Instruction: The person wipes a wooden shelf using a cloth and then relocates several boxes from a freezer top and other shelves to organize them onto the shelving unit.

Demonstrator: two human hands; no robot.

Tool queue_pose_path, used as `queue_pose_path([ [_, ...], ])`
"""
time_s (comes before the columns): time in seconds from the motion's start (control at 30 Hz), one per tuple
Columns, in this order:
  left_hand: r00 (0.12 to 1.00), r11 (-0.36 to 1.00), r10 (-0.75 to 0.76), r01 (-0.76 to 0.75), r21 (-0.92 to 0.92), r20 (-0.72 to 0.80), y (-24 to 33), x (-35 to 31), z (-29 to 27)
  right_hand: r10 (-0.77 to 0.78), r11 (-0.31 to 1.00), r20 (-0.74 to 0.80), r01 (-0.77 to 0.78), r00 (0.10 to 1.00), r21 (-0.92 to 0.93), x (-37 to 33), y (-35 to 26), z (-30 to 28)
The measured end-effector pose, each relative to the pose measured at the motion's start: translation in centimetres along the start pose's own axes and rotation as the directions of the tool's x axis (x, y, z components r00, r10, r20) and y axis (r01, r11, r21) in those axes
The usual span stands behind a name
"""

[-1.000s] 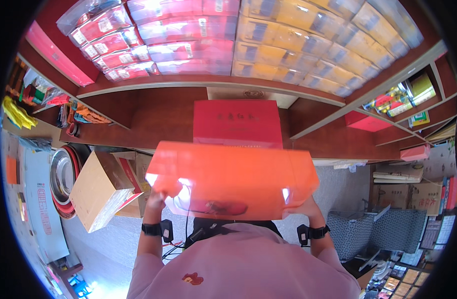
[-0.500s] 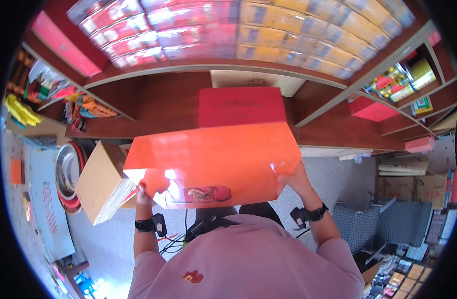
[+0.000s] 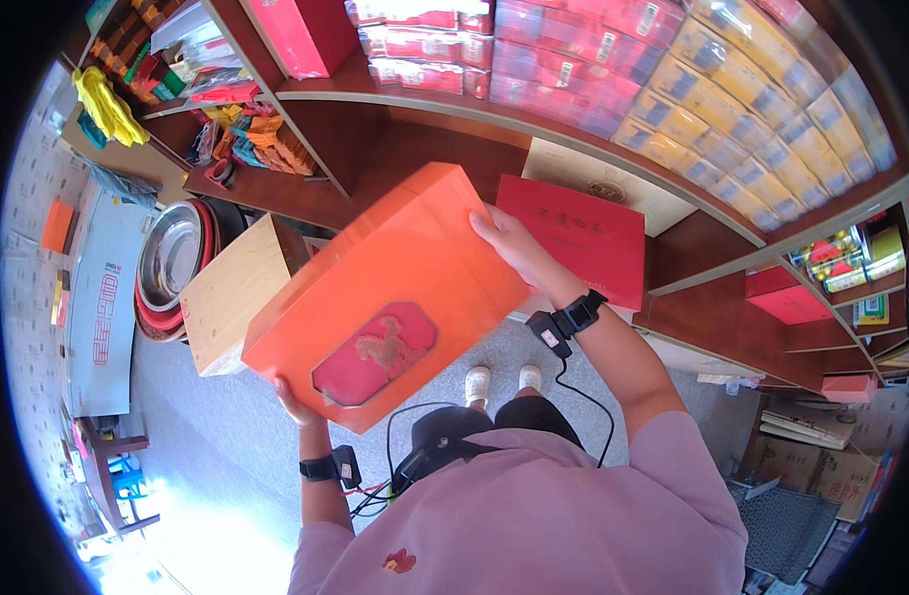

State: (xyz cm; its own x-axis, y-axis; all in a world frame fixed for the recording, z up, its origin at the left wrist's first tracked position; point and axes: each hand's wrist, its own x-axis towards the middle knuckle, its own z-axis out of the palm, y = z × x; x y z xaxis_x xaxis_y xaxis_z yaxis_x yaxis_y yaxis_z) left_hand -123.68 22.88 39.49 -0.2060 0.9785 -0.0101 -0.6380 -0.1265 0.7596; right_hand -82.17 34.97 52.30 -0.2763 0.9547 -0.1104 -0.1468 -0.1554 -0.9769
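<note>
Between both hands I hold a large orange gift box (image 3: 424, 268), tilted with its right end higher and farther away. A dark red octagonal panel with a gold horse relief (image 3: 377, 349) decorates its face. My left hand (image 3: 298, 405) grips the lower left corner, its fingers partly hidden behind the box. My right hand (image 3: 514, 246) clasps the upper right end, thumb across the face. Just beyond that hand, a red box (image 3: 583, 233) rests on the shelf, in front of a cream box (image 3: 613, 178).
Wooden shelving (image 3: 415, 149) spans the far side, stacked above with red and yellow packages (image 3: 732, 99). At left stand a tan box (image 3: 238, 288) and metal basins (image 3: 172, 256). A dark patterned chair (image 3: 787, 526) is at lower right. Cables (image 3: 375, 496) hang by my waist.
The orange box has turned: its right end has risen away from me, and its horse panel now faces me more fully. My view has swung left.
</note>
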Motion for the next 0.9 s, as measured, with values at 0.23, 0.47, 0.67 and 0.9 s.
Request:
queue_pose_path([
  [0.23, 0.967, 0.958, 0.253, -0.246, 0.147, -0.029, -1.1, 2.3, 3.7, -0.192, 0.896, -0.237, 0.071, 0.952, -0.439, -1.2, 8.0, -3.9],
  [0.47, 0.881, 0.745, 0.466, -0.438, 0.503, 0.077, -5.7, 8.7, 7.8, -0.223, 0.880, -0.428, -0.009, 0.876, -0.475, -12.8, 15.3, -10.6],
  [0.67, 0.811, 0.648, 0.580, -0.519, 0.557, 0.080, -11.4, 13.4, 9.4, -0.355, 0.615, -0.632, -0.336, 0.689, -0.713, -19.4, 15.9, -16.5],
  [0.9, 0.750, 0.489, 0.609, -0.612, 0.622, 0.259, -17.0, 18.2, 8.9, -0.366, 0.763, -0.755, -0.290, 0.544, -0.578, -21.2, 23.2, -23.1],
])
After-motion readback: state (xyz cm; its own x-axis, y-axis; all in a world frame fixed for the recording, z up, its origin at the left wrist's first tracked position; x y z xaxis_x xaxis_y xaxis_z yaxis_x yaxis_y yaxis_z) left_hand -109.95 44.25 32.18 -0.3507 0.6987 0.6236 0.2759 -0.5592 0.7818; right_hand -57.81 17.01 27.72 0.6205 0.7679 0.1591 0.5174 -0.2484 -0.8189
